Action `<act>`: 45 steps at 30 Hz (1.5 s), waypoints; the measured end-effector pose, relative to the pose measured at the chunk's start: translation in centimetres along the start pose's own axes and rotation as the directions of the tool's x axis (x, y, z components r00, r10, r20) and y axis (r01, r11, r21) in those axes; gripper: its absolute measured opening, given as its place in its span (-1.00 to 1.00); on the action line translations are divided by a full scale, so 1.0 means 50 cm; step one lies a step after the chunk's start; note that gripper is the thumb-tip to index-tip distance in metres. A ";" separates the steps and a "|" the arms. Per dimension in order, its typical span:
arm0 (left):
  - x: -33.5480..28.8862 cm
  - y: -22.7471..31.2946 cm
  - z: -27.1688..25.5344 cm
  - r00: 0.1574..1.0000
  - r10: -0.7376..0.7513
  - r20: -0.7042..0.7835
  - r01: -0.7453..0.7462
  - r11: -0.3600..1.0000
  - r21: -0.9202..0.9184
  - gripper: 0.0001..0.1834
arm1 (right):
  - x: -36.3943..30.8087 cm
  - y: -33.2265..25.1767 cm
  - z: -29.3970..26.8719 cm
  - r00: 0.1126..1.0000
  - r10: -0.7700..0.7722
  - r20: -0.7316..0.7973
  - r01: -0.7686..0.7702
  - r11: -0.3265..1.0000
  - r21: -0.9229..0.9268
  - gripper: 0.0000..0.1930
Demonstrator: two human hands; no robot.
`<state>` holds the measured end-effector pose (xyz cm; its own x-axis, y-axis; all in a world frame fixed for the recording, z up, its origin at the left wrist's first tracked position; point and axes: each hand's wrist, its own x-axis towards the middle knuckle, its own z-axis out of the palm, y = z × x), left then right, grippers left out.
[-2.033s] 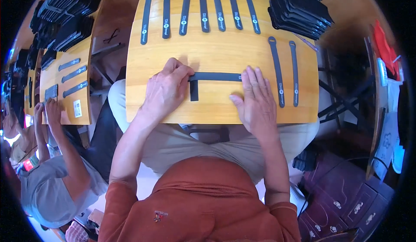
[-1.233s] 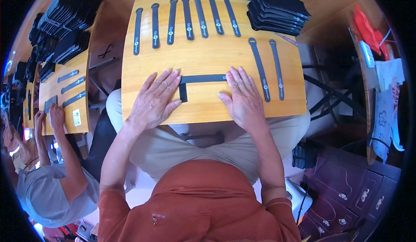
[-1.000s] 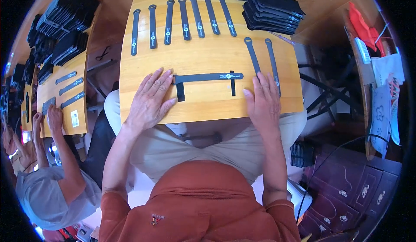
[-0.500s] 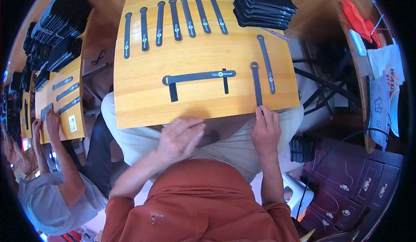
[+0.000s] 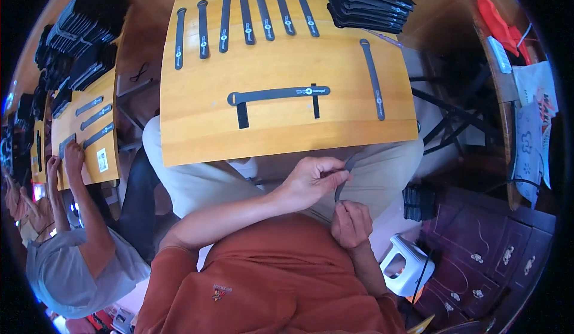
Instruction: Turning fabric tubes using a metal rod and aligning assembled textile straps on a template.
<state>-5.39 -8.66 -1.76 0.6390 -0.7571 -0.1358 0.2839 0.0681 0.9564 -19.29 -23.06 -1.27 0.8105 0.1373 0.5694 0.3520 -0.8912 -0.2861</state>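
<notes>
Strap (image 5: 342, 181) pinched at both ends, down over the lap and just below the near edge of the counter (image 5: 197, 113). Left hand (image 5: 312, 181) clenched on the upper end, fingers (image 5: 335, 168) closed thumb against forefinger; right hand (image 5: 351, 223) curled on the lower end, fingers closed, though the exact contact there cannot be made out. Strap itself thin, dark, bent slightly between the two grips (only a short length visible). Beyond the fingers, on the counter: a long assembled strap (image 5: 278, 94) lying crosswise with two short tabs hanging down from it, and to the right of the hands a single strap (image 5: 372, 78) lying lengthwise. Farther beyond, a row of straps (image 5: 245, 17) laid side by side, and a stack of dark pieces (image 5: 368, 2) at the far right corner. Well to the left of the fingers, another person's hands (image 5: 66, 157) at a second counter. For a clean job of it, probably best: keep both pinches close to the ends, pull the strap gently taut so no twist creeps in, hold the faces flat, and check the printed side's direction before bringing it up level with the assembled piece. Likely risk: slack in the middle, hence a crooked lay.
</notes>
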 end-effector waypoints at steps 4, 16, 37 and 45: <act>-0.032 0.007 -0.020 0.992 -0.047 -0.116 0.031 0.990 -0.135 -0.77 | 0.018 0.023 0.004 0.999 -0.026 0.023 0.026 0.999 0.023 -0.76; -0.140 0.053 -0.175 0.760 0.115 -0.640 -0.219 0.972 -0.086 -0.85 | 0.173 0.072 0.039 0.940 0.137 0.312 -0.286 0.815 0.503 -0.83; -0.101 0.093 -0.302 0.731 0.091 -0.676 0.043 0.983 0.179 -0.80 | 0.306 0.156 0.146 0.754 0.503 0.423 -0.643 0.433 0.631 -0.73; -0.088 0.101 -0.315 0.703 0.067 -0.708 0.193 0.940 0.281 -0.80 | 0.319 0.181 0.162 0.757 0.514 0.402 -0.641 0.470 0.607 -0.75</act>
<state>4.51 5.26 -0.38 0.9743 -0.0681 -0.2148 0.1900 -0.2647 0.9454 0.63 -25.45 -1.03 0.9832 -0.1807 -0.0257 -0.0703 -0.2447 -0.9670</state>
